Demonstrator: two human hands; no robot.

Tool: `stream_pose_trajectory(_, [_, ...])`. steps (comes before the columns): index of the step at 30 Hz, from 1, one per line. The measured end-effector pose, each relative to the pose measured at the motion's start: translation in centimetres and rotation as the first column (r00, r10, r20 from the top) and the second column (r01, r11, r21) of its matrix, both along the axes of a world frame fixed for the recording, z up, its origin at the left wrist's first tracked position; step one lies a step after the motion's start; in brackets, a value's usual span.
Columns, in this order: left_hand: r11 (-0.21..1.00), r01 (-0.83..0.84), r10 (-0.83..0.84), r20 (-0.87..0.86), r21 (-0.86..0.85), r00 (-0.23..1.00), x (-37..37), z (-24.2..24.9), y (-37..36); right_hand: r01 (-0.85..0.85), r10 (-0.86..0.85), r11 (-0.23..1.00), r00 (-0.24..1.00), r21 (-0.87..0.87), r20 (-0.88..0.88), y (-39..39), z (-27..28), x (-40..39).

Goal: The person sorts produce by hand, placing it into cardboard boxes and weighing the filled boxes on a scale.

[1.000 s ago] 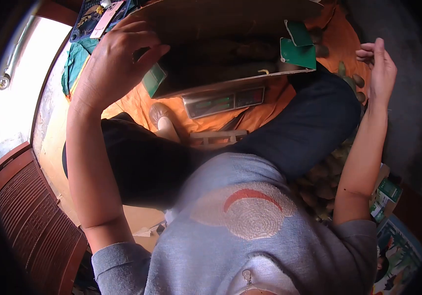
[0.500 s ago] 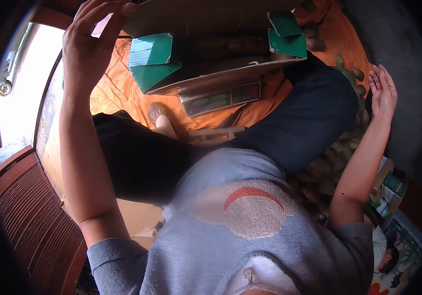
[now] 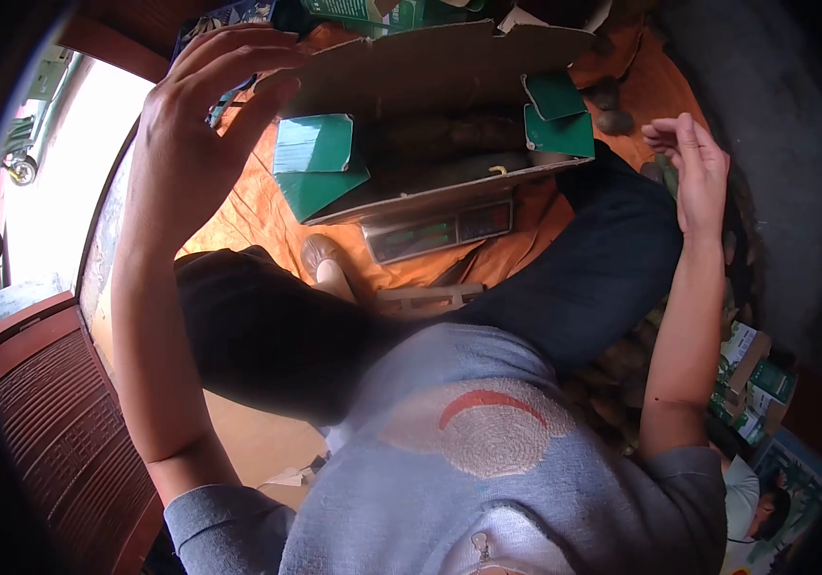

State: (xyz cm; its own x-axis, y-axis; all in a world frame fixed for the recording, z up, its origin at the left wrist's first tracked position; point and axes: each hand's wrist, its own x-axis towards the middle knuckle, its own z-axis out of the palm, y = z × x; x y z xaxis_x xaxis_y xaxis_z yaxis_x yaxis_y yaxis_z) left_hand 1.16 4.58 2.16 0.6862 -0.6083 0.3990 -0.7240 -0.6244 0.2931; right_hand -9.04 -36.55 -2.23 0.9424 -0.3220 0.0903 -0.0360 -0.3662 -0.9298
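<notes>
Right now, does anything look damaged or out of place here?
The open box has a ragged far edge, perhaps torn. To its right, some brown lumps lie loose on the orange sheet, outside it.

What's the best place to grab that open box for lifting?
Probably low on the two short ends of the box, left hand from the left and right hand from the right. It is long, open-topped and has things inside, so holding both ends should keep it level. The green flaps look thin, so poor to pull on.
</notes>
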Motion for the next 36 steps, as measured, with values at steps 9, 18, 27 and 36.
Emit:
stream_pose_trajectory(9, [0.986, 0.015, 0.020, -0.208, 0.167, 0.978, 5.9, -2.4, 0.3, -0.547, 0.582, 0.361, 0.765, -0.755, -0.276, 9.5, -1.8, 2.1])
stream_pose_trajectory(18, [0.910, 0.007, 0.137, -0.317, 0.415, 0.939, 7.9, -5.0, -2.1, -0.637, 0.658, 0.097, 0.618, -0.765, -0.431, 9.0, -4.7, 4.5])
stream_pose_trajectory(27, [0.924, -0.006, 0.067, -0.148, 0.383, 0.987, 8.6, -6.0, 0.0, -0.624, 0.656, 0.073, 0.618, -0.778, -0.433, 11.9, -3.7, 6.5])
stream_pose_trajectory(36, [0.898, -0.233, 0.263, -0.031, 0.373, 0.964, 8.8, -4.9, 11.4, -0.621, 0.754, -0.075, 0.477, -0.780, -0.451, 21.3, 0.1, 11.9])
